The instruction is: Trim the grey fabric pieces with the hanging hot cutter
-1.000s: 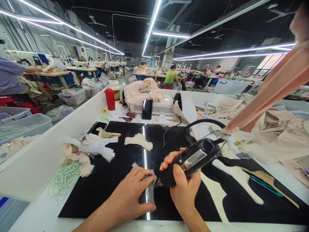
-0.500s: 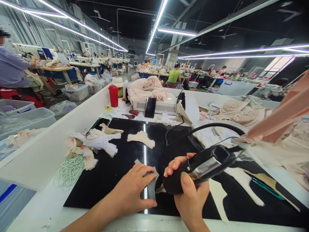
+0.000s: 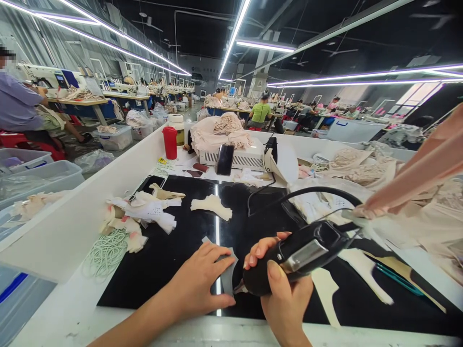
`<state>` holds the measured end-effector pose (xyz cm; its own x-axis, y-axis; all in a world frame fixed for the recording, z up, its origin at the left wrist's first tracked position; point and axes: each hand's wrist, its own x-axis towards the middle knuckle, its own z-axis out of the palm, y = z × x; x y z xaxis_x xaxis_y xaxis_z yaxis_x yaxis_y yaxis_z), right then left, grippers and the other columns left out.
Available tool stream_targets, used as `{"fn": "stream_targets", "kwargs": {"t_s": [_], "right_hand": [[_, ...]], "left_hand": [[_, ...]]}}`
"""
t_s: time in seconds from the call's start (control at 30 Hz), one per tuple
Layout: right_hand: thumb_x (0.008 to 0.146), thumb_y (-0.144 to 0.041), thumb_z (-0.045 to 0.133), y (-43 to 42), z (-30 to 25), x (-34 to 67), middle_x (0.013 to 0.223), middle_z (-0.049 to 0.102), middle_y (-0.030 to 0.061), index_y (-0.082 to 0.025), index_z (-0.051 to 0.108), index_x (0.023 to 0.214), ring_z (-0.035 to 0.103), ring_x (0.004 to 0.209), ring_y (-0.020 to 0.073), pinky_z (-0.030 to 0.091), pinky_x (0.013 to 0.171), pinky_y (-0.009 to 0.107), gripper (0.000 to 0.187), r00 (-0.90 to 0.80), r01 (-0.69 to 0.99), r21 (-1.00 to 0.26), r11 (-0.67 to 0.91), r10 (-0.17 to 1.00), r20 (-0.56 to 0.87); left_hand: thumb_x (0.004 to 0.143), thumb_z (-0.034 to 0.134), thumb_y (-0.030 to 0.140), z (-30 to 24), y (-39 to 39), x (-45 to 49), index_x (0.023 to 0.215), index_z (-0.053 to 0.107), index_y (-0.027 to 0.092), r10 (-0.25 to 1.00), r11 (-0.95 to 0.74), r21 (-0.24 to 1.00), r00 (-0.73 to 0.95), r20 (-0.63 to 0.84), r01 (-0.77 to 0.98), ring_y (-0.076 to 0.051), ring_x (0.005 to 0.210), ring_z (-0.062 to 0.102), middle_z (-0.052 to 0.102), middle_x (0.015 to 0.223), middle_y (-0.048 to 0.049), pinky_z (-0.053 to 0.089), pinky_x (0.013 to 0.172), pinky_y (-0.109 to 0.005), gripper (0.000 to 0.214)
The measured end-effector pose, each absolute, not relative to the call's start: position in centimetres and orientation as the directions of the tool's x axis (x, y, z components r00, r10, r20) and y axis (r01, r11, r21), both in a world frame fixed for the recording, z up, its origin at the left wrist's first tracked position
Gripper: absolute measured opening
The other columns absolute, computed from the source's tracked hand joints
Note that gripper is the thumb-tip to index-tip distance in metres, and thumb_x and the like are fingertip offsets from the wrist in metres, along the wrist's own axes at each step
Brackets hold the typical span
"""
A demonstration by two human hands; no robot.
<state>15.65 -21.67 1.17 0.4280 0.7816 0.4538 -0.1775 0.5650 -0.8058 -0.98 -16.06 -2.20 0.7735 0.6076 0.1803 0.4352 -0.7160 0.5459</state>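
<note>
My left hand (image 3: 204, 277) lies with its fingers spread over a small grey curved piece (image 3: 227, 281), pressing it onto the glossy black board (image 3: 173, 270). My right hand (image 3: 287, 294) is wrapped around a black corded power tool (image 3: 304, 253) with a pointed metal tip. That tip is at the right edge of the grey piece, close to my left thumb; whether it touches cannot be made out. Pink cloth (image 3: 415, 168) is tied at the tool's rear end. A cream cut piece (image 3: 327, 294) lies to the right of my right hand.
Another cream piece (image 3: 211, 207) lies farther back on the board. Scraps (image 3: 152, 209) and green cord (image 3: 107, 253) are heaped at left. Teal-handled scissors or a similar tool (image 3: 400, 279) lie at right. A phone (image 3: 224, 160) and red cup (image 3: 170, 143) stand behind.
The tool and my right hand have shifted slightly left and down, bringing the tip closer to the grey piece's edge. My left hand stays almost where it was.
</note>
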Motion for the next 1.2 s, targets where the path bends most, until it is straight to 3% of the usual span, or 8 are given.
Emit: {"fn": "stream_targets", "kwargs": {"t_s": [0.13,0.3,0.37,0.57,0.73,0.9,1.2], "right_hand": [[0.093,-0.031,0.071,-21.5,1.3,16.3,0.086,0.062,-0.0015,-0.031,0.056,0.122,0.062,0.068,0.0157,0.057,0.063,0.036,0.033,0.437,-0.153,-0.799,0.582,0.765,0.473],[0.092,-0.031,0.073,-21.2,1.7,18.1,0.085,0.062,-0.0024,-0.030,0.056,0.117,0.062,0.066,0.0155,0.056,0.061,0.035,0.031,0.482,-0.102,-0.814,0.572,0.744,0.463],[0.090,-0.030,0.074,-20.9,1.9,18.9,0.084,0.062,-0.0028,-0.029,0.056,0.117,0.062,0.066,0.0153,0.056,0.061,0.034,0.032,0.518,-0.075,-0.822,0.564,0.727,0.452],[0.086,-0.029,0.079,-20.1,2.8,20.1,0.082,0.064,-0.0041,-0.029,0.057,0.113,0.061,0.065,0.0143,0.055,0.061,0.032,0.035,0.614,-0.049,-0.822,0.567,0.666,0.423],[0.089,-0.031,0.075,-20.6,3.0,18.3,0.083,0.063,-0.0034,-0.030,0.057,0.116,0.062,0.064,0.0145,0.056,0.060,0.033,0.032,0.555,-0.084,-0.809,0.582,0.701,0.447],[0.091,-0.032,0.073,-21.0,1.8,17.0,0.086,0.063,-0.0015,-0.031,0.055,0.121,0.064,0.066,0.0160,0.057,0.061,0.035,0.035,0.458,-0.110,-0.802,0.587,0.746,0.483],[0.092,-0.031,0.072,-21.2,1.6,17.1,0.088,0.062,-0.0017,-0.030,0.055,0.123,0.064,0.067,0.0154,0.057,0.062,0.035,0.035,0.454,-0.120,-0.801,0.587,0.750,0.481]], "left_hand": [[0.078,0.089,0.033,-2.7,-15.9,-1.1,0.141,0.058,0.023,0.606,-0.723,0.542,0.771,0.198,0.429,-0.034,0.134,0.055,0.061,0.143,-0.0121,0.029,0.120,-0.066,0.071],[0.094,0.069,0.014,-2.7,-15.7,-1.6,0.121,0.067,0.022,0.629,-0.729,0.523,0.733,0.259,0.441,-0.026,0.129,0.060,0.069,0.132,-0.0062,0.032,0.121,-0.061,0.028],[0.096,0.063,0.010,-2.5,-15.7,-1.6,0.110,0.071,0.022,0.621,-0.739,0.516,0.735,0.272,0.433,-0.023,0.120,0.065,0.072,0.121,-0.0034,0.032,0.122,-0.058,0.020],[0.103,0.056,0.015,-2.2,-16.3,-1.5,0.104,0.073,0.024,0.522,-0.774,0.560,0.799,0.300,0.296,-0.016,0.092,0.066,0.071,0.098,0.0000,0.036,0.120,-0.047,0.019],[0.107,0.047,0.020,-2.0,-16.3,-1.4,0.107,0.073,0.024,0.494,-0.788,0.561,0.804,0.330,0.254,-0.017,0.092,0.065,0.070,0.098,-0.0021,0.047,0.110,-0.040,0.026],[0.103,0.056,0.020,-2.2,-16.2,-1.5,0.109,0.073,0.026,0.507,-0.771,0.578,0.807,0.303,0.267,-0.019,0.096,0.065,0.069,0.102,-0.0026,0.050,0.105,-0.039,0.019],[0.099,0.062,0.015,-2.1,-16.3,-1.5,0.109,0.076,0.029,0.500,-0.764,0.589,0.819,0.282,0.264,-0.019,0.098,0.063,0.068,0.105,-0.0025,0.048,0.108,-0.042,0.022]]}}
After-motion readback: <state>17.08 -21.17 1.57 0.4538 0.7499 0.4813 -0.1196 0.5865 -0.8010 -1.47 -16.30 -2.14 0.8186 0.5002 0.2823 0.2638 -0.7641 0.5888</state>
